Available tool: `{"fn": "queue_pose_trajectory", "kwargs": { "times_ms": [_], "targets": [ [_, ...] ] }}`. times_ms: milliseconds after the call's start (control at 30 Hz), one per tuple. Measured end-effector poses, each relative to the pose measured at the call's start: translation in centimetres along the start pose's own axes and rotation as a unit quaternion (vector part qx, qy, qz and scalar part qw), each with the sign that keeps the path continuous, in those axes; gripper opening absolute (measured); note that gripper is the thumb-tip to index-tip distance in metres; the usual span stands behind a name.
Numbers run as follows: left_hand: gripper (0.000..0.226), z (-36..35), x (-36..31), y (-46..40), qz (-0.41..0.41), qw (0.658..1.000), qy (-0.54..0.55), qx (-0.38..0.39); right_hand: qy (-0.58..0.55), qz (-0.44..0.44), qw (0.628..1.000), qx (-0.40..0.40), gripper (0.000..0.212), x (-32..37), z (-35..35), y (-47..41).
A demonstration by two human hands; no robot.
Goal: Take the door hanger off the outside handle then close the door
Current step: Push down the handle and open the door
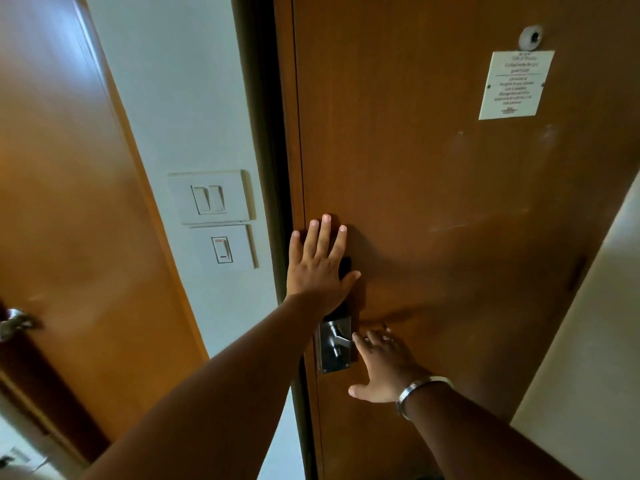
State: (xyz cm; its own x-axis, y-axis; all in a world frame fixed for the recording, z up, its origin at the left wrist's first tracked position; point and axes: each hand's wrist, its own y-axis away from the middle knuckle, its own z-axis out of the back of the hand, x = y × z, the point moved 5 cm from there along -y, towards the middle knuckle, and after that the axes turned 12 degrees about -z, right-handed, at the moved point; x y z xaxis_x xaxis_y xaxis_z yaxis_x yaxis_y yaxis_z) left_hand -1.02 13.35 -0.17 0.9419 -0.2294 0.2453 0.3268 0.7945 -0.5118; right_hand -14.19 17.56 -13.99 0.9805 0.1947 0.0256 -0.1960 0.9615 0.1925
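Wooden door (pixel 433 202) apparently shut; left hand (pixel 317 268) flat, right hand (pixel 384 368) beside handle (pixel 341 339)

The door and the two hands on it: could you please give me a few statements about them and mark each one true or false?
1. The left hand lies flat and open on the door. True.
2. The right hand holds a door hanger. False: it is empty, fingers spread beside the lever handle.
3. A printed notice is fixed below the peephole. True.
4. The wall switches are right of the door. False: they are on the wall to its left.
5. A metal bangle sits on the right wrist. True.
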Motion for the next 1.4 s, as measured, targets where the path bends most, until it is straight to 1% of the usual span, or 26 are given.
{"fn": "queue_pose_trajectory", "kwargs": {
  "times_ms": [167, 267, 367, 467, 567, 633, 733, 867, 933, 1000, 1100, 1133, 1200, 1267, 1300, 1333, 1400],
  "targets": [
    [0.081, 2.0, -1.3, 3.6, -0.073, 0.997, -0.033, -0.006, -0.005, -0.007, 1.0, -0.015, 0.099, -1.0, -0.9, 4.5],
    [0.08, 3.2, -1.9, 5.3, -0.133, 0.99, -0.043, -0.028, -0.007, -0.022, 0.999, -0.043, 0.09, -1.5, -0.8, 6.8],
    [0.079, 4.2, -2.6, 7.1, -0.209, 0.975, -0.048, -0.063, -0.027, -0.037, 0.995, -0.085, 0.083, -1.5, -0.6, 9.3],
    [0.08, 4.8, -3.1, 8.8, -0.297, 0.946, -0.054, -0.115, -0.072, -0.07, 0.984, -0.145, 0.085, -1.3, 0.0, 11.8],
    [0.08, 4.9, -3.2, 10.3, -0.361, 0.915, -0.038, -0.178, -0.129, -0.124, 0.963, -0.203, 0.082, -0.7, 1.5, 14.3],
    [0.078, 4.8, -3.3, 11.2, -0.379, 0.902, -0.003, -0.208, -0.174, -0.15, 0.943, -0.242, 0.078, -0.2, 3.1, 16.3],
    [0.075, 4.0, -3.3, 12.4, -0.381, 0.897, 0.06, -0.215, -0.225, -0.18, 0.903, -0.318, 0.079, 1.2, 5.6, 19.9],
    [0.069, 2.6, -3.7, 13.4, -0.383, 0.891, 0.113, -0.215, -0.236, -0.23, 0.862, -0.385, 0.086, 3.2, 8.7, 23.6],
    [0.07, 1.7, -4.3, 13.4, -0.401, 0.883, 0.143, -0.197, -0.223, -0.257, 0.849, -0.403, 0.085, 4.0, 10.1, 24.9],
    [0.076, 1.1, -5.9, 13.1, -0.408, 0.883, 0.163, -0.166, -0.207, -0.267, 0.846, -0.413, 0.082, 4.5, 11.6, 26.0],
    [0.082, -0.4, -8.8, 11.9, -0.407, 0.887, 0.201, -0.082, -0.173, -0.285, 0.843, -0.422, 0.082, 4.5, 13.6, 27.5],
    [0.082, -1.2, -9.6, 11.5, -0.399, 0.891, 0.211, -0.048, -0.159, -0.285, 0.843, -0.426, 0.083, 4.5, 14.2, 27.9],
    [0.078, -3.1, -11.5, 11.0, -0.383, 0.887, 0.258, 0.027, -0.122, -0.284, 0.84, -0.445, 0.086, 4.3, 15.4, 28.7],
    [0.07, -4.8, -13.4, 11.0, -0.366, 0.867, 0.326, 0.092, -0.101, -0.292, 0.827, -0.47, 0.089, 3.6, 16.3, 29.4],
    [0.066, -5.2, -14.2, 11.0, -0.364, 0.853, 0.359, 0.109, -0.096, -0.299, 0.816, -0.485, 0.09, 3.2, 16.7, 29.8],
    [0.062, -5.4, -14.8, 11.0, -0.362, 0.838, 0.394, 0.111, -0.082, -0.305, 0.804, -0.503, 0.09, 3.0, 17.0, 30.3],
    [0.057, -5.7, -15.7, 11.1, -0.352, 0.81, 0.456, 0.108, -0.009, -0.306, 0.779, -0.547, 0.086, 3.2, 17.3, 31.1]
  ]
}}
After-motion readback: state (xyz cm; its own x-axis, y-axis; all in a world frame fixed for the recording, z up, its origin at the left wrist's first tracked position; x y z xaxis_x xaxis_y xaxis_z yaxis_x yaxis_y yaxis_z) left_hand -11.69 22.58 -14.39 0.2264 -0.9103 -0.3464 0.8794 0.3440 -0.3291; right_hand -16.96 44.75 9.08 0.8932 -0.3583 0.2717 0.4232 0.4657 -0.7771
